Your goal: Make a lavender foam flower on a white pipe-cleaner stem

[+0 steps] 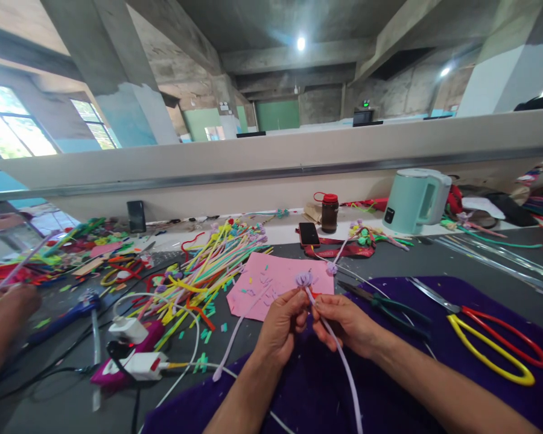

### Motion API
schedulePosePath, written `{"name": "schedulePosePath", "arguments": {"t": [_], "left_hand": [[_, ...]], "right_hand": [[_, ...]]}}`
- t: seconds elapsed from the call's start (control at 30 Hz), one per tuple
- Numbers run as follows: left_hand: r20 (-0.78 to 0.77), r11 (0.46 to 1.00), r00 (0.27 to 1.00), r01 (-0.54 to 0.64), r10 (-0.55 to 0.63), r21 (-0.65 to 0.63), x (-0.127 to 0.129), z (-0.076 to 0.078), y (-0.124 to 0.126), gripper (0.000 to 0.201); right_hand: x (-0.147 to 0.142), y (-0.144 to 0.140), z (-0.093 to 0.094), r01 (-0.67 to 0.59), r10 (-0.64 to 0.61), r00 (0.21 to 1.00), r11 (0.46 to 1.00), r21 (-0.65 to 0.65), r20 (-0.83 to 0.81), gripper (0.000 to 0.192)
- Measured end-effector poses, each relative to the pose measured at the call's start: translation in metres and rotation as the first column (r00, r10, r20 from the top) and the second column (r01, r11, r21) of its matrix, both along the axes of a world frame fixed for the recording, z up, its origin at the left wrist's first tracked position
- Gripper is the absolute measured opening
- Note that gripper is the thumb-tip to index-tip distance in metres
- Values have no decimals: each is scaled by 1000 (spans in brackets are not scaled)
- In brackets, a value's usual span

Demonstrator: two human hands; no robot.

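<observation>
We pinch a lilac stem [344,361] in both hands, left hand [283,322] and right hand [344,322] clamped just under its curled head [304,279]. Stem's long axis runs down toward us, right hand nearer its tail.

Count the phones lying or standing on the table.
2: a dark phone standing upright at the back left, and a phone lying flat beside the brown jar. Clutter may hide others.

Pliers [384,306] left of scissors [493,337], kettle [415,200] behind both.
</observation>
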State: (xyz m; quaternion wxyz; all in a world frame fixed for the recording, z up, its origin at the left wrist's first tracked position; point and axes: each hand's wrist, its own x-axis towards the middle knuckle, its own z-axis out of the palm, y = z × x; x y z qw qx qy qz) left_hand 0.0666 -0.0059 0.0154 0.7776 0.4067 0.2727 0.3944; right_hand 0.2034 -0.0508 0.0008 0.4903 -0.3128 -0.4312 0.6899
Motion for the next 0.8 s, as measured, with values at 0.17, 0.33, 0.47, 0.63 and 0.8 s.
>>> {"name": "schedulePosePath", "arguments": {"t": [0.17,0.33,0.47,0.63,0.8], "left_hand": [[-11,1000,1000,-11,11,-19,1,-3,0,24],[-15,999,999,-50,50,-1,1,-2,0,27],[27,991,991,-132,131,9,0,2,2,27],[-21,991,992,-125,126,38,0,2,3,24],[-105,992,990,-86,96,97,1,-1,-2,21]], "right_hand": [[-3,0,-4,-27,27,1000,1000,-3,11,30],[-5,-2,-2,7,-6,998,1000,-3,55,31],[-6,-3,1,30,-29,991,1000,-6,132,31],[-6,-4,4,77,-81,983,997,31,167,33],[-5,-2,5,162,-168,980,985,63,107,32]]}}
